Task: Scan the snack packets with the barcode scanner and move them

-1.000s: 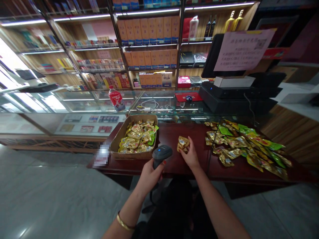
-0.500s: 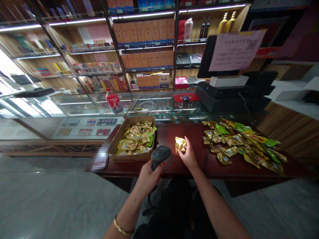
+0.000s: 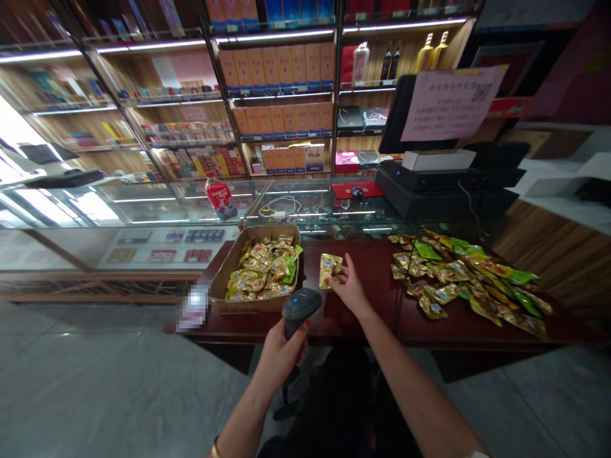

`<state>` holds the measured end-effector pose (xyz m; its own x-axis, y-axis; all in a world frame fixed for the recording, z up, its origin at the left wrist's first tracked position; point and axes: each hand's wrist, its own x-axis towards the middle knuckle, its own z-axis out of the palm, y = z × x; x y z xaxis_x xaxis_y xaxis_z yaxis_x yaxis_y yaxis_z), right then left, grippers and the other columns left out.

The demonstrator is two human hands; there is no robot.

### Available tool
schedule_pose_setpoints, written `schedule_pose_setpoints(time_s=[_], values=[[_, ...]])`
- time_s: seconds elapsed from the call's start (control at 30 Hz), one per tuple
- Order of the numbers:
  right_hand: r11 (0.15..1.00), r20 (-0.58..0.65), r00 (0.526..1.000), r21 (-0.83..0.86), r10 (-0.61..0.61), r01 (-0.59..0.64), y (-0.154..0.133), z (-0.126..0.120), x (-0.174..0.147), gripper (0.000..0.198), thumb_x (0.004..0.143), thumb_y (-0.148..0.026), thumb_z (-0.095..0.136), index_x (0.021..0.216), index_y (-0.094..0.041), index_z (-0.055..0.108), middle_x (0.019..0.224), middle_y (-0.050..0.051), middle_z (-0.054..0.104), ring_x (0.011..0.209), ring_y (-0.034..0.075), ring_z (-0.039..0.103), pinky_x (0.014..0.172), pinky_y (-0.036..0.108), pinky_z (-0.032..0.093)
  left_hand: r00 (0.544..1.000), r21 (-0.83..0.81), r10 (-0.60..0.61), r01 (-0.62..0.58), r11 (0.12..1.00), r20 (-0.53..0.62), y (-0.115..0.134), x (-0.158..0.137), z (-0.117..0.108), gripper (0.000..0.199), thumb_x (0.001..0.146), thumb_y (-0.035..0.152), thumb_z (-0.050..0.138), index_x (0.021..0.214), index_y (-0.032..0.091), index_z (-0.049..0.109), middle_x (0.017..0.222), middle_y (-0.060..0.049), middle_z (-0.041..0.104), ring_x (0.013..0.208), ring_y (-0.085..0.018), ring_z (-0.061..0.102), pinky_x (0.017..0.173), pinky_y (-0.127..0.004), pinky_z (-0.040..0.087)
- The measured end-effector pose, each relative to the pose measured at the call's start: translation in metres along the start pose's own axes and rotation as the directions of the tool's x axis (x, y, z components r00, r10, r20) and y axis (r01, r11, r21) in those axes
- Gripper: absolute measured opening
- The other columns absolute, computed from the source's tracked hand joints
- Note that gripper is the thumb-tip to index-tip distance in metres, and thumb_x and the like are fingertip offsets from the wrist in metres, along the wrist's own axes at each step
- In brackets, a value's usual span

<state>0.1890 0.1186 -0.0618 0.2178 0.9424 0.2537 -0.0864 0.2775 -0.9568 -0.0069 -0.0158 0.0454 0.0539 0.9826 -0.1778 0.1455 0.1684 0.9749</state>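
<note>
My left hand point(image 3: 285, 348) is wrapped round the handle of a dark barcode scanner point(image 3: 302, 303), its head tilted up to the right and a small blue light showing on it. A gold foil snack packet point(image 3: 329, 270) is pinched by its right side in my right hand point(image 3: 350, 285), just above the table and beyond the scanner. To the left stands an open cardboard box point(image 3: 256, 306) filled with similar gold and green packets point(image 3: 260, 267). Loose packets point(image 3: 446, 270) lie in a spread pile on the right of the dark red table point(image 3: 353, 324).
Behind the table runs a glass display counter point(image 3: 191, 207) carrying a red-labelled bottle point(image 3: 219, 196), a white cable point(image 3: 281, 207) and a mouse point(image 3: 357, 191). A monitor with a paper sign point(image 3: 451, 105) stands at the right. A blurred pale item point(image 3: 193, 308) sits by the box.
My right hand has moved left with the packet, whose printed face now shows flatter towards me. The scanner has shifted slightly left and down, and its blue light now shows.
</note>
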Motion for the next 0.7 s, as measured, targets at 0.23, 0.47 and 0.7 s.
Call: schedule_pose_setpoints(time_s=[0.23,0.47,0.7], values=[[0.906,0.327,0.935,-0.34,-0.138,0.253,-0.044,0.082,0.036,0.071,0.078,-0.033,0.076,0.144,-0.026,0.05,0.121,0.008,0.069,0.11,0.022,0.067,0.097,0.037,0.053,0.998,0.014,0.063,-0.063,0.998,-0.024,0.011,-0.009,-0.006,0.038,0.076,0.053,0.07,0.07,0.019,0.055,0.051,0.003,0.056,0.04,-0.011,0.05,0.042,-0.022,0.04],[0.505,-0.028,0.985,-0.861,-0.171,0.063,-0.033,-0.047,0.031,0.047,0.088,-0.026,0.057,0.134,-0.013,0.059,0.139,0.021,0.058,0.137,0.035,0.045,0.114,0.06,0.029,0.996,0.04,0.084,-0.085,0.996,0.026,0.006,-0.008,-0.006,0.034,0.079,0.05,0.067,0.072,0.018,0.055,0.051,0.003,0.054,0.041,-0.011,0.05,0.042,-0.022,0.039],[0.035,-0.115,0.977,-0.993,-0.178,-0.11,-0.004,-0.127,-0.004,0.06,0.091,-0.034,0.046,0.137,0.004,0.051,0.143,0.033,0.05,0.146,0.042,0.027,0.111,0.074,0.005,0.993,0.05,0.092,-0.096,0.994,0.079,0.008,-0.01,0.002,0.025,0.08,0.04,0.064,0.074,0.018,0.056,0.051,0.004,0.052,0.042,-0.011,0.049,0.043,-0.021,0.039]])
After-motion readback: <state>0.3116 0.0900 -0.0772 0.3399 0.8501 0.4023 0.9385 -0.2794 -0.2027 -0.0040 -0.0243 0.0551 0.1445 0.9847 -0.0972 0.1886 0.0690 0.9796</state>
